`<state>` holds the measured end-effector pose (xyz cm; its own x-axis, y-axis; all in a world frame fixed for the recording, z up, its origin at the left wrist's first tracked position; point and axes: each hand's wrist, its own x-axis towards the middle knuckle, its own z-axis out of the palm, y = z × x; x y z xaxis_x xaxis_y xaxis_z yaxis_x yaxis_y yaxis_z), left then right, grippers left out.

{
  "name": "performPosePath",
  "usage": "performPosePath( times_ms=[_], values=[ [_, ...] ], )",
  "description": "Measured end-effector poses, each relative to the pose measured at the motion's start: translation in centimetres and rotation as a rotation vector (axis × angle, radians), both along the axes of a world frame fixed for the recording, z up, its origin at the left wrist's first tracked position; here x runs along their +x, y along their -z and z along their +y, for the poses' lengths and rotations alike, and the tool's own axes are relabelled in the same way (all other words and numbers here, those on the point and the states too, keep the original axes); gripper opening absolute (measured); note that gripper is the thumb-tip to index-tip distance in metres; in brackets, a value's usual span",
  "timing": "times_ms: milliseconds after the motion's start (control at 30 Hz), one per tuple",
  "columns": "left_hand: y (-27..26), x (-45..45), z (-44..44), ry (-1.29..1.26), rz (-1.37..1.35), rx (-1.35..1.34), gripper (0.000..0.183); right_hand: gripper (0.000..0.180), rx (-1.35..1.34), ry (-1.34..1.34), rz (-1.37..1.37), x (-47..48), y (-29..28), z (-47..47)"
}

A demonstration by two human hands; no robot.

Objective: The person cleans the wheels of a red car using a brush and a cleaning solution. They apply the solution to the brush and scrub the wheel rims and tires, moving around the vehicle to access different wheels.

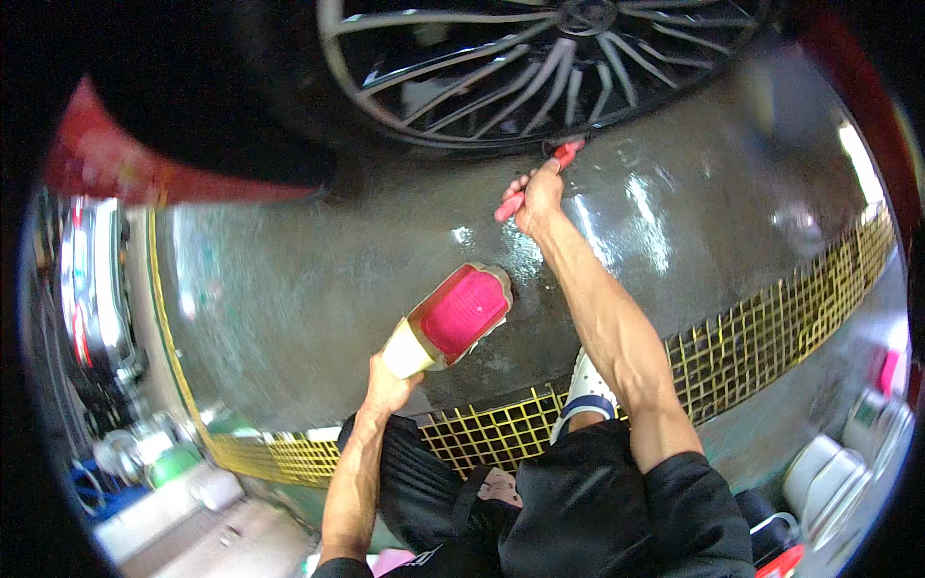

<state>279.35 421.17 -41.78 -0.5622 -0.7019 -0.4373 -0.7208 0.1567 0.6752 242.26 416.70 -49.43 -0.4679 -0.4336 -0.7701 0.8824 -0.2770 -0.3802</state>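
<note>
My right hand [538,195] is closed around a red handle [510,206] of a brush-like tool, whose far end touches or nearly touches the lower edge of a car's tyre [462,144]. Above it is the multi-spoke alloy wheel [491,65]. Below and to the left, my left hand [394,383] grips a cut-open plastic container, pale yellow at the held end [407,350] and bright pink-red inside [462,307]. It is held tilted over the wet floor. What the container holds cannot be told, and the tip of the red tool is partly hidden.
Wet dark floor [289,289] spreads under the wheel. A yellow floor grating [751,354] crosses beside my white clog [592,383]. Red car bodywork [173,166] is at upper left. White buckets [824,477] stand at lower right; a green item [173,466] and blue hose lie lower left.
</note>
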Motion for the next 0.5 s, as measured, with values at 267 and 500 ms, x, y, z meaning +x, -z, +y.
performPosePath(
  times_ms=[267,500],
  values=[
    [-0.8,-0.2,0.1,-0.049,0.11,0.024,0.058,0.049,-0.435,-0.43,-0.566,12.0,-10.6,-0.7],
    [-0.3,1.0,1.6,-0.02,0.151,0.022,0.055,0.053,-0.51,-0.777,-0.029,13.9,-22.5,3.2]
  ],
)
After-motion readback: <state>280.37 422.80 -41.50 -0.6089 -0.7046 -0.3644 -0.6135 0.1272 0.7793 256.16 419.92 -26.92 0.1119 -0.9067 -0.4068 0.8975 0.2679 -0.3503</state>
